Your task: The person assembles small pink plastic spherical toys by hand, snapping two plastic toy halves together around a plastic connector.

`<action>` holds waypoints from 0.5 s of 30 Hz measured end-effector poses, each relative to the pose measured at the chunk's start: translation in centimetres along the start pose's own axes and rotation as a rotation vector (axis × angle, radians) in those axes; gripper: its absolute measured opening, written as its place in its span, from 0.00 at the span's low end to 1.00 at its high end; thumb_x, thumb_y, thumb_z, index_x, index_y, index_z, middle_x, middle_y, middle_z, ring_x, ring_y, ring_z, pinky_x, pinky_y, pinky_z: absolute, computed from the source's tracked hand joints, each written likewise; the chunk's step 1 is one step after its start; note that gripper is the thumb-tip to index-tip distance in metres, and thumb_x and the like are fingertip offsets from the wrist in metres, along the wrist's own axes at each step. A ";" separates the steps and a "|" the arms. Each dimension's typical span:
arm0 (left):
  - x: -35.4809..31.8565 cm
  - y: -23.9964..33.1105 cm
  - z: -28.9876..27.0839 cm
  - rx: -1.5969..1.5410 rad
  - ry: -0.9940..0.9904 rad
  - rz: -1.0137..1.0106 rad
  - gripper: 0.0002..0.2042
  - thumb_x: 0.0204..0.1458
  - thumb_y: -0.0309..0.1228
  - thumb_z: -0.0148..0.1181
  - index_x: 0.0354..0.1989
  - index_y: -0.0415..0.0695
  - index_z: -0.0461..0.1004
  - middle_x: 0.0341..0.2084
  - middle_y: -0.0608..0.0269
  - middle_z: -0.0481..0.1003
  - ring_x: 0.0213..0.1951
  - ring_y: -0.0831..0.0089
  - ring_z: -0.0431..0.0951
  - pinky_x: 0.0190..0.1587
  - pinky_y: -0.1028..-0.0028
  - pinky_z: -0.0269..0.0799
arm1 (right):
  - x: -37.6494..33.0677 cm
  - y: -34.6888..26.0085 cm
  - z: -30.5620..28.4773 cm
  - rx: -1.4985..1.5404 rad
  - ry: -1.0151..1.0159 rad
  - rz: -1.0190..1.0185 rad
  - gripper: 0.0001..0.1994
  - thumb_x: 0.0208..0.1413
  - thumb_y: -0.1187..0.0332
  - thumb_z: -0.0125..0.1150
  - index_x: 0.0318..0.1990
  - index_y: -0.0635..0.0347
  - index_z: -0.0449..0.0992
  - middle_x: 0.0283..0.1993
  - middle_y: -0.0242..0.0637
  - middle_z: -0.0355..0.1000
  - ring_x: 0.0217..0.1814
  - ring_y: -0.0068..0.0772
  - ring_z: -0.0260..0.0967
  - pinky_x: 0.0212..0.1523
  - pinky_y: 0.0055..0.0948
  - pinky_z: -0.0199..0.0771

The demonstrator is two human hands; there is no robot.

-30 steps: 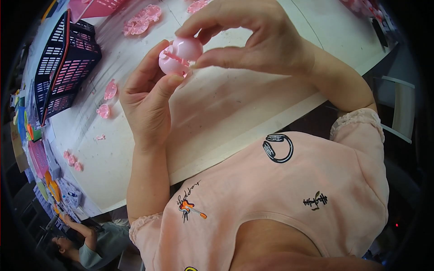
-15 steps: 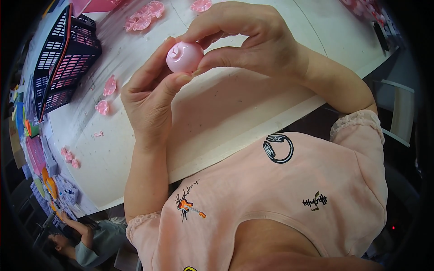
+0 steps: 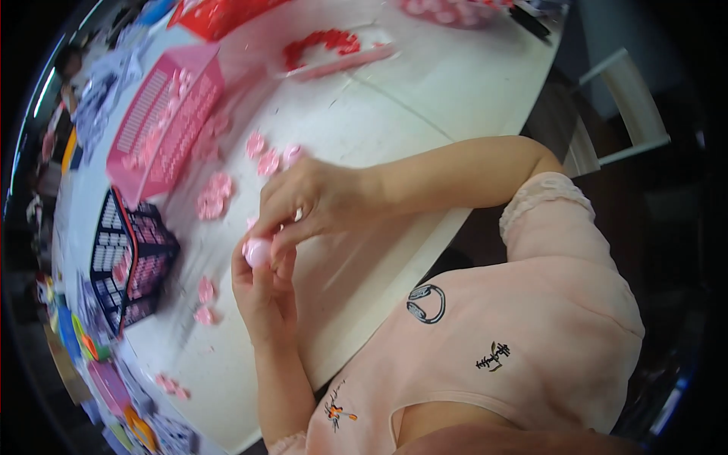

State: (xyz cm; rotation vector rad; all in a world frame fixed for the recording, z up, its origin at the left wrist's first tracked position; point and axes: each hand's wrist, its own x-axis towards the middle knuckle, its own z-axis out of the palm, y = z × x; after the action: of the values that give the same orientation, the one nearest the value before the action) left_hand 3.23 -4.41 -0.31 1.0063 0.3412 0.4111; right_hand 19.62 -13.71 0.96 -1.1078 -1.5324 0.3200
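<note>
A small, glossy pink ball (image 3: 258,253) is pinched between my hands over the near part of the table. My left hand (image 3: 265,299) grips it from below, thumb and fingers closed around its sides. From above, my right hand (image 3: 322,199) has its bent fingers and thumb closed on the ball's upper side. Blur and the fingers hide part of the ball. Beyond my right hand lie shiny pink flower-shaped pieces (image 3: 268,162) and a round pink piece (image 3: 293,155). More pink pieces (image 3: 214,197) lie to the left of my hands.
A pink basket (image 3: 196,125) holding pink parts and a navy basket (image 3: 155,254) stand at the left. Farther back are a tray with red pieces (image 3: 371,57), a red bag (image 3: 220,19) and a clear bag of pink balls (image 3: 455,11). A white-framed chair (image 3: 629,106) is at the right.
The view has swung, showing more of the far table, with my hands and ball lower and farther left in it. The ball's small raised knob, visible before, no longer shows clearly.
</note>
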 end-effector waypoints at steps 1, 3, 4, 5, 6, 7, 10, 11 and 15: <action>-0.4 -0.1 -0.3 -0.055 -0.012 0.008 0.25 0.49 0.33 0.57 0.53 0.36 0.57 0.50 0.55 0.64 0.50 0.67 0.68 0.53 0.72 0.67 | 0.2 -0.5 0.2 0.012 -0.035 0.049 0.10 0.43 0.69 0.64 0.35 0.59 0.77 0.28 0.36 0.71 0.30 0.28 0.67 0.29 0.23 0.67; -0.3 0.0 -0.4 -0.148 -0.055 -0.004 0.26 0.50 0.35 0.56 0.55 0.37 0.56 0.53 0.54 0.62 0.52 0.68 0.67 0.56 0.73 0.65 | 0.6 -1.2 -0.2 0.010 -0.052 0.092 0.11 0.42 0.68 0.65 0.36 0.57 0.77 0.29 0.36 0.70 0.30 0.28 0.67 0.30 0.23 0.67; -0.4 0.0 -0.4 -0.145 -0.064 -0.007 0.26 0.50 0.35 0.56 0.55 0.37 0.56 0.53 0.54 0.62 0.52 0.68 0.67 0.56 0.73 0.65 | 0.7 -1.6 -0.3 -0.037 -0.063 0.102 0.11 0.42 0.67 0.65 0.36 0.55 0.78 0.29 0.34 0.70 0.30 0.27 0.67 0.30 0.23 0.67; -0.4 -0.1 -0.5 -0.183 -0.062 0.000 0.25 0.50 0.35 0.56 0.54 0.37 0.56 0.52 0.54 0.62 0.50 0.68 0.68 0.55 0.74 0.65 | 0.8 -1.8 -0.4 -0.082 -0.074 0.112 0.11 0.42 0.65 0.65 0.35 0.54 0.78 0.29 0.33 0.70 0.30 0.27 0.66 0.30 0.23 0.67; -0.5 -0.2 -0.5 -0.222 -0.058 0.006 0.25 0.50 0.35 0.56 0.54 0.37 0.57 0.52 0.54 0.63 0.49 0.68 0.69 0.55 0.74 0.66 | 1.0 -1.8 -0.5 -0.085 -0.068 0.113 0.11 0.42 0.65 0.65 0.35 0.54 0.78 0.29 0.33 0.70 0.30 0.27 0.66 0.30 0.23 0.67; -0.4 -0.2 -0.4 -0.221 -0.060 0.001 0.25 0.50 0.35 0.56 0.54 0.37 0.57 0.52 0.54 0.63 0.49 0.68 0.69 0.55 0.74 0.66 | 1.2 -1.6 -0.9 -0.161 -0.098 0.067 0.10 0.42 0.65 0.64 0.35 0.53 0.78 0.29 0.32 0.70 0.30 0.25 0.67 0.31 0.23 0.67; -0.2 -0.1 -0.3 -0.204 -0.061 -0.039 0.25 0.45 0.35 0.62 0.49 0.39 0.60 0.46 0.54 0.67 0.43 0.69 0.73 0.46 0.76 0.73 | 3.5 -0.3 -5.2 -0.300 -0.128 0.225 0.08 0.44 0.64 0.61 0.33 0.54 0.78 0.32 0.29 0.72 0.32 0.25 0.69 0.34 0.24 0.68; -0.1 0.0 0.0 -0.175 -0.042 -0.029 0.25 0.45 0.35 0.62 0.49 0.40 0.61 0.45 0.54 0.67 0.40 0.69 0.74 0.44 0.77 0.74 | 4.0 1.6 -7.9 -0.258 0.049 -0.001 0.08 0.45 0.66 0.60 0.34 0.55 0.77 0.31 0.31 0.72 0.34 0.27 0.70 0.35 0.25 0.69; -0.2 0.4 -0.2 -0.133 -0.030 -0.012 0.25 0.44 0.35 0.63 0.49 0.40 0.62 0.43 0.54 0.68 0.37 0.69 0.75 0.40 0.77 0.76 | 4.4 6.7 -19.7 -1.057 0.118 0.387 0.12 0.45 0.61 0.58 0.33 0.58 0.77 0.25 0.37 0.71 0.27 0.27 0.68 0.30 0.24 0.68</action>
State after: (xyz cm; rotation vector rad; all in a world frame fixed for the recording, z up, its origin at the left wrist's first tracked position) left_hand 2.85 -4.18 0.01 0.8795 0.2889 0.4021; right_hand 40.57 -14.06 4.84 -2.2059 -1.3599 -0.3611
